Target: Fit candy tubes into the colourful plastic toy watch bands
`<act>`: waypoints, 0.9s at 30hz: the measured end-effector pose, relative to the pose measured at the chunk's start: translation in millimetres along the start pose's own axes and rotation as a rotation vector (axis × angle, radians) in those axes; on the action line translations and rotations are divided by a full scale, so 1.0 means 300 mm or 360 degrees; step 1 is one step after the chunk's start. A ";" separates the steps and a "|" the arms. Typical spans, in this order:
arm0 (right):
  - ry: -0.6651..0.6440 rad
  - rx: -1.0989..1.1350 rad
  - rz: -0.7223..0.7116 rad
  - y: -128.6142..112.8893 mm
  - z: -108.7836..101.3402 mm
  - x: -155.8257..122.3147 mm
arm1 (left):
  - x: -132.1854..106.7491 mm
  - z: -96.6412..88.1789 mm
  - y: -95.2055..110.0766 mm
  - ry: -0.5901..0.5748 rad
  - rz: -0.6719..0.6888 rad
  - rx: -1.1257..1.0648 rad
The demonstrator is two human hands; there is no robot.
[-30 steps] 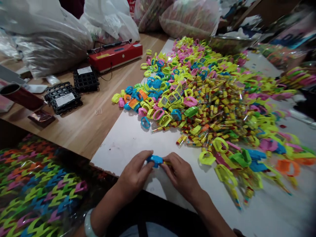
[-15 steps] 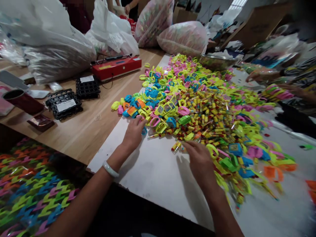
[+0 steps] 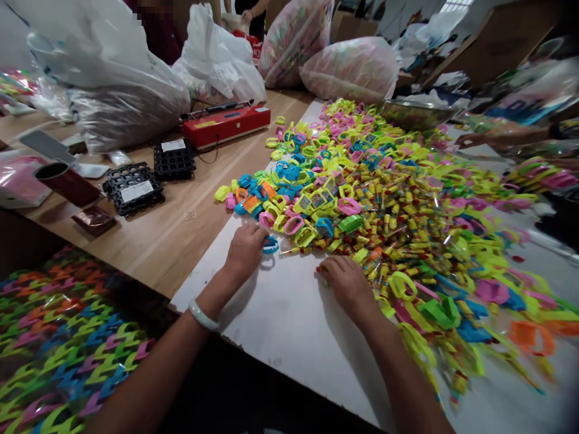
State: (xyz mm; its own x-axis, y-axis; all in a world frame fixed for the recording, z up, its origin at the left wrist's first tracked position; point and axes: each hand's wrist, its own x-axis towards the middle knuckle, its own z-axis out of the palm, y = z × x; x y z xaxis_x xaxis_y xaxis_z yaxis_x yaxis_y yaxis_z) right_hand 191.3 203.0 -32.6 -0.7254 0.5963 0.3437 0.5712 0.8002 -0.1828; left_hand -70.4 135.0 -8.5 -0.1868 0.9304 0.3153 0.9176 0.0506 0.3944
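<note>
My left hand [image 3: 246, 247], with a pale bangle [image 3: 203, 314] on its wrist, is closed at the near left edge of the pile. Its fingertips pinch a blue toy watch [image 3: 271, 245] just above the white tabletop. My right hand [image 3: 346, 283] is closed low over the white surface, its fingers curled around a small yellow-and-red wrapped tube [image 3: 319, 271], mostly hidden. Beyond both hands spreads a heap of plastic toy watches [image 3: 312, 202] in yellow, pink, blue, green and orange. Many wrapped yellow-and-red tubes [image 3: 398, 208] lie among them.
A red heat sealer [image 3: 226, 128] and black trays [image 3: 133, 190] sit at left. Filled plastic bags [image 3: 348, 69] and a metal bowl [image 3: 418, 114] stand behind the heap. At right, another person's hand [image 3: 474, 140] reaches in. Colourful pieces [image 3: 67, 337] fill the lower left.
My right hand has moved left and closed over the wrapped tube, now mostly covered. The blue toy watch shows more clearly at my left fingertips. The view has shifted slightly.
</note>
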 end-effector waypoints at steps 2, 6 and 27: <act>0.0166 0.0221 0.0017 -0.047 0.004 0.001 | -0.050 -0.035 0.011 -0.0079 -0.0156 -0.0160; 0.0210 0.0669 0.0029 -0.198 -0.029 -0.003 | -0.172 -0.090 0.054 -0.0137 -0.0142 -0.0391; -0.0028 0.0851 -0.0105 -0.323 -0.051 -0.018 | -0.302 -0.143 0.129 -0.0062 0.0091 -0.0324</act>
State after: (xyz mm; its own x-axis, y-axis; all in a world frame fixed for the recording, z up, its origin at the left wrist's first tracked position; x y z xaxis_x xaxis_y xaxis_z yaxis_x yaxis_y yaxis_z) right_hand 145.6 121.5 -2.7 -0.7622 0.5410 0.3555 0.2525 0.7540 -0.6064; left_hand -32.9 37.2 15.1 -0.1194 0.9433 0.3098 0.8356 -0.0731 0.5445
